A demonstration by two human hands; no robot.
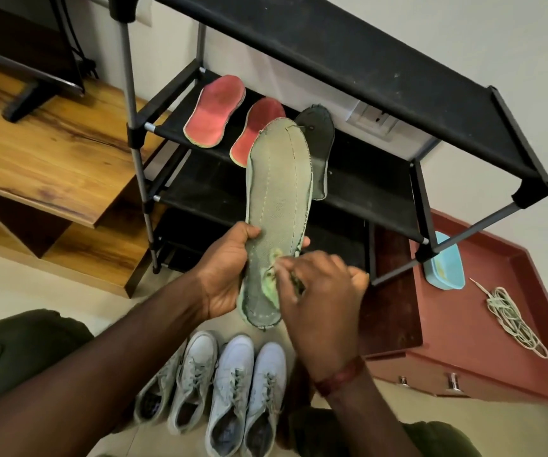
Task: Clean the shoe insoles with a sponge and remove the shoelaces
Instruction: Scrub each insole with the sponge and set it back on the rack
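A grey-green insole (pixel 279 179) with stitched edges is held upright in front of me, my left hand (pixel 225 272) gripping its lower left edge. Pressed against its heel area is a yellow-green sponge (pixel 271 285), mostly hidden under the fingers of my right hand (pixel 320 291). Two red insoles (pixel 215 112) (pixel 258 127) and a dark grey insole (pixel 320 150) lean on a shelf of the black shoe rack (pixel 348 54). Several white sneakers (pixel 233 390) with laces in them stand on the floor below my hands. A bundle of loose shoelaces (pixel 510 318) lies on the red cabinet (pixel 483 367).
A light blue plastic tub (pixel 446 268) sits on the red cabinet behind the rack's leg. A wooden TV unit (pixel 51 153) with a screen's stand is at the left. My knees in dark green trousers frame the sneakers.
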